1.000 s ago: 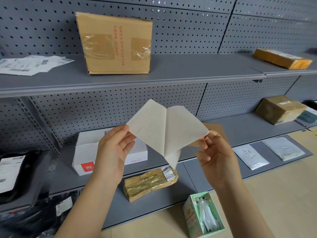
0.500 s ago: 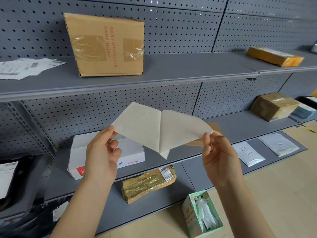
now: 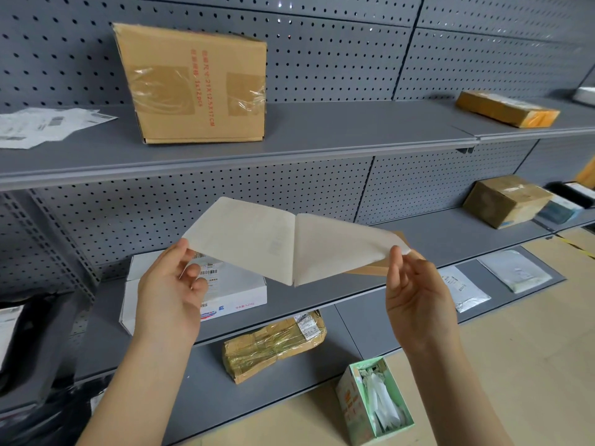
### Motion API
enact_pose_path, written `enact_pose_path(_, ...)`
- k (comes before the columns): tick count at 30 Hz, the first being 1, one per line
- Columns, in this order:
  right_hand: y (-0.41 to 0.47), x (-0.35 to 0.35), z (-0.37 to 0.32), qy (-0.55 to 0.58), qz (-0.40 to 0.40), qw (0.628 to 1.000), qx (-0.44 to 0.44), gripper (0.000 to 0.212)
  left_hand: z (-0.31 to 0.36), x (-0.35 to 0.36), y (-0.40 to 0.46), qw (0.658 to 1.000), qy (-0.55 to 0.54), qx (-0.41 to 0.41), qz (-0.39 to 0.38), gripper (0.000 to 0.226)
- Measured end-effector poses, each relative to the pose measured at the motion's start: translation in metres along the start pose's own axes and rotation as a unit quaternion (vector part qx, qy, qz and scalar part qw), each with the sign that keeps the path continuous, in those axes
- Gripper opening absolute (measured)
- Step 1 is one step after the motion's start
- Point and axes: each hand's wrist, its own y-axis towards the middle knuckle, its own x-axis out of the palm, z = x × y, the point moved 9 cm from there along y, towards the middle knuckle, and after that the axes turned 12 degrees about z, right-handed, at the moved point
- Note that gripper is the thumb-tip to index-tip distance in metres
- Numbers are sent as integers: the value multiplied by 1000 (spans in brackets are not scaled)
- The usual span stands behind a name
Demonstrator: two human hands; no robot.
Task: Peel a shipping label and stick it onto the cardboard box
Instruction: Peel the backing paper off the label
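I hold a pale shipping label (image 3: pixel 248 239) and its backing sheet (image 3: pixel 335 249) spread apart in the air, still joined along a middle seam. My left hand (image 3: pixel 170 291) pinches the left corner of the label, whose faint print shows through. My right hand (image 3: pixel 415 294) pinches the right tip of the backing sheet. A brown cardboard box (image 3: pixel 196 85) with red print and clear tape stands on the top shelf, up and to the left of both hands.
Loose printed labels (image 3: pixel 48 123) lie at the top shelf's left. A white box (image 3: pixel 231 288), a flat tan envelope and a brown box (image 3: pixel 505 199) sit on the middle shelf. A taped parcel (image 3: pixel 273 342), plastic mailers and a green carton (image 3: pixel 376 400) lie below.
My hands have pulled farther apart, and the label and backing have opened from a steep V into a wide, nearly flat spread. The joined part has shrunk toward the seam.
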Motion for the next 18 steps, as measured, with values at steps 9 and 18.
enact_pose_path(9, 7, -10, -4, 8, 11, 1000, -5, 22, 3, -7, 5, 1000, -4, 2, 13, 16)
enact_pose_path(18, 11, -19, -11, 3, 20, 1000, -17, 20, -1, -4, 6, 1000, -2, 2, 10, 14)
